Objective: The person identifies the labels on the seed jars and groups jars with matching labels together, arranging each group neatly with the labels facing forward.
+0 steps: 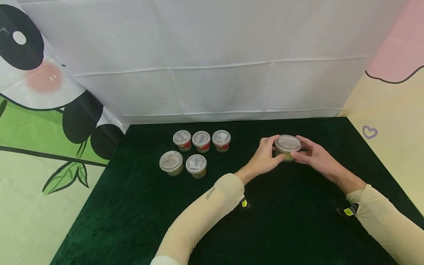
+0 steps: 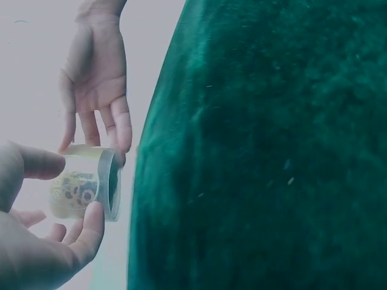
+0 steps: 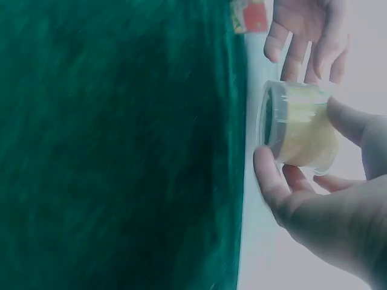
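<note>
Between my two hands is a round clear plastic tub [image 1: 288, 144] with a frosted lid and greenish-yellow contents, over the right part of the dark green cloth. From its left side my left hand [image 1: 264, 156] holds it with thumb and fingers. My right hand [image 1: 315, 156] grips it from the opposite side. Dark printed patterns show on the tub [image 2: 75, 187] in the left wrist view. Pale yellow fills the tub [image 3: 308, 136] in the right wrist view, with a fingertip of my right hand [image 3: 314, 187] at the lid's rim.
Left of my hands stand three small tubs with red labels, the left one [image 1: 182, 140], the middle one [image 1: 201, 141] and the right one [image 1: 221, 140]. Nearer are a wider greenish tub [image 1: 171, 163] and a smaller tub [image 1: 196, 165]. A white cloth wall [image 1: 212, 73] rises behind.
</note>
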Available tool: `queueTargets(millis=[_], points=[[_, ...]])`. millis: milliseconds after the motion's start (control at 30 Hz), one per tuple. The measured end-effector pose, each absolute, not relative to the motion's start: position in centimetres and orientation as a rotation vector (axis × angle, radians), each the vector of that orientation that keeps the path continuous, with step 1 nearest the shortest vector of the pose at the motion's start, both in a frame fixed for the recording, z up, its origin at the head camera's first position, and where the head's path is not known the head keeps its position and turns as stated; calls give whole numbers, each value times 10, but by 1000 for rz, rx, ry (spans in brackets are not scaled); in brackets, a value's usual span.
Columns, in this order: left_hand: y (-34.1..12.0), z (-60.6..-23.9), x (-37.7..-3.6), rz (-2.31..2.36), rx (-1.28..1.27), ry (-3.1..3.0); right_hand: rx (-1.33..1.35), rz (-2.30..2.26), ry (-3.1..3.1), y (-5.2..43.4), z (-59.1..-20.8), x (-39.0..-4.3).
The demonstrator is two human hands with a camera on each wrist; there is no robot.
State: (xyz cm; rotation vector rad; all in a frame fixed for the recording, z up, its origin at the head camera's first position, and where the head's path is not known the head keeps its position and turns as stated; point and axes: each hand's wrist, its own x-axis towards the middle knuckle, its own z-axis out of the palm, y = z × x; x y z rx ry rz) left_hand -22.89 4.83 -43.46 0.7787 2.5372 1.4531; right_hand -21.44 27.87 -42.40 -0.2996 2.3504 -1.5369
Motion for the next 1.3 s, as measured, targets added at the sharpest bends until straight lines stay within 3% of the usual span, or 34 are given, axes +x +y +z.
queueTargets(millis=[367,867,1300], points=[[0,-405,-218,1615,761,2460,-318,-1659,2324,231,-398,-211],[-83,-370,-207,1572,792,2412,-546,-1882,2057,175,-387,-208],[-121,-373,-196,1622,689,2323,-619,-1900,1944,143,-392,-205]])
